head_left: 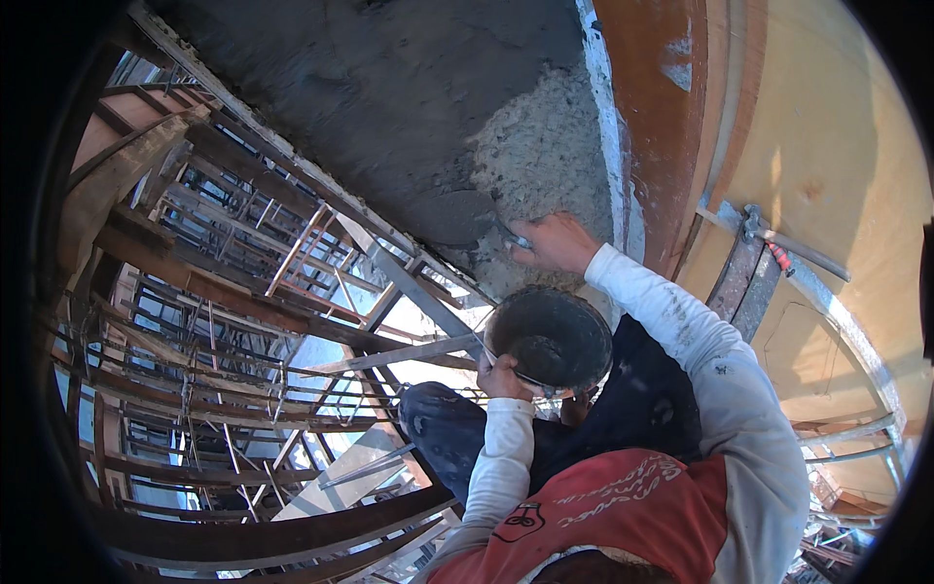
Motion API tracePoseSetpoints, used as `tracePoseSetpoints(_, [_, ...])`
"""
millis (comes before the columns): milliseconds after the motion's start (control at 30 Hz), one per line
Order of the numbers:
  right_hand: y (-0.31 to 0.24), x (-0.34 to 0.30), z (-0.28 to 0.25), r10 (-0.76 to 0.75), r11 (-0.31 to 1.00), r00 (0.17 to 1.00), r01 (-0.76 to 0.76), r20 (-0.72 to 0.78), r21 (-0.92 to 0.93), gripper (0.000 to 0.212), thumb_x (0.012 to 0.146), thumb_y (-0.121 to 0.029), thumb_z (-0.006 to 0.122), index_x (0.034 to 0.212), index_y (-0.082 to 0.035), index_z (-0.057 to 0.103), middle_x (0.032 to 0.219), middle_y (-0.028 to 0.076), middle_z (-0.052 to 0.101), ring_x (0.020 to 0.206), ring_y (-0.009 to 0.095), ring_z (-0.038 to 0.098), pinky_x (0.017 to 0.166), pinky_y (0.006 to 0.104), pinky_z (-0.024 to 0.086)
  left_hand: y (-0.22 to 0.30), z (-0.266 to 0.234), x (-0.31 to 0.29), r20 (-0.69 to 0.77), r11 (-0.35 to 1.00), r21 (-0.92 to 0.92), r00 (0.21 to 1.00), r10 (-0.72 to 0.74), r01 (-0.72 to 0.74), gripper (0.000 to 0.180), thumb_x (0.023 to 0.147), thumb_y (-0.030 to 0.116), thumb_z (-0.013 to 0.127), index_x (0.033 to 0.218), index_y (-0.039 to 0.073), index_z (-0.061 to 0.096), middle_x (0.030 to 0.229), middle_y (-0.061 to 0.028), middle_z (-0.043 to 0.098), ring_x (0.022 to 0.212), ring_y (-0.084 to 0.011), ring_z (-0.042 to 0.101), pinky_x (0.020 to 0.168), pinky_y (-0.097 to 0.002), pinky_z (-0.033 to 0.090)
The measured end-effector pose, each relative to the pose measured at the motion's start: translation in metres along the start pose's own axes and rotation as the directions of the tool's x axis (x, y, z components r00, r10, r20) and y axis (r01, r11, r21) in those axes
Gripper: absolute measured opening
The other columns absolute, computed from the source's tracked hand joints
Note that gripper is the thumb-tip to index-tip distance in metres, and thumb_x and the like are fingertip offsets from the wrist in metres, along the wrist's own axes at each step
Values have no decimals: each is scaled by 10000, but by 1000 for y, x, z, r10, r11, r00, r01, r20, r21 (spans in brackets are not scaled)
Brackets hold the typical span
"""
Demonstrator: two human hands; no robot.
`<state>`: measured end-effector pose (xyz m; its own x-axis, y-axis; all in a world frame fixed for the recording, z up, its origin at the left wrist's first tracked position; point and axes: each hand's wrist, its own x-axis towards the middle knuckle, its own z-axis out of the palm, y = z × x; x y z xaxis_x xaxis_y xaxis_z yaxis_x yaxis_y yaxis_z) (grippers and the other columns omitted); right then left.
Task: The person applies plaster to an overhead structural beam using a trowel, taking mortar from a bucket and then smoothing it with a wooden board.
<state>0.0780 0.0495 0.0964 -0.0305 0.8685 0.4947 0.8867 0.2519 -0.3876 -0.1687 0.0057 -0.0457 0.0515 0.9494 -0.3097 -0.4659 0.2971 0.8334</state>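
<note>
left hand [504,380] is closed on the rim of a dark bucket [552,341], located between the person's knees and the grey cement [389,107]; right hand [556,243] grips a trowel [508,234].

The right hand [556,243] has open way up over the rough patch [545,146] and, to its left, across the smooth dark mortar [360,107]. Just below it the bucket [550,341] blocks passage toward the dark trousers [657,399], its rim taken up at lower left by the left hand [504,378]. A white strip [607,127] borders the rough patch's right side; crossed timbers [420,291] crowd the space left of the bucket
</note>
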Motion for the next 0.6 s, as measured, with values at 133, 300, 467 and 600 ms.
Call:
tracePoseSetpoints(133, [-7,-1,2,27,992,995,-15,-98,121,310,959,-384,620,997,-77,632,615,178,612,613,397,654,628,491,527,-5,-6,1,37,997,6,997,74,-74,614,670,-101,455,1267,-60,594,1123,-182,669,966,-336,710,854,-442,631])
tracePoseSetpoints(300, [-28,23,-29,64,961,983,-14,-172,277,324,949,-401,608,985,-80,633,637,174,628,626,409,659,657,511,533,0,-3,-1,-41,996,73,998,47,-44,520,653,-83,520,1151,-24,657,1041,-87,693,913,-235,678,820,-343,574])
tracePoseSetpoints(467, [6,-4,28,42,999,997,-44,70,25,332,936,-419,618,1013,-96,619,682,178,649,675,407,673,693,516,534,3,4,-5,-9,998,-5,998,63,-63,562,668,-80,505,1213,-34,636,1081,-116,684,933,-263,690,837,-366,591])
tracePoseSetpoints(600, [41,-4,39,32,999,991,-30,129,-17,371,928,-485,595,1075,-146,628,759,158,688,757,399,702,801,547,538,-1,1,1,25,995,51,996,80,-81,622,670,-98,485,1277,-45,610,1120,-141,680,965,-288,701,854,-393,611])
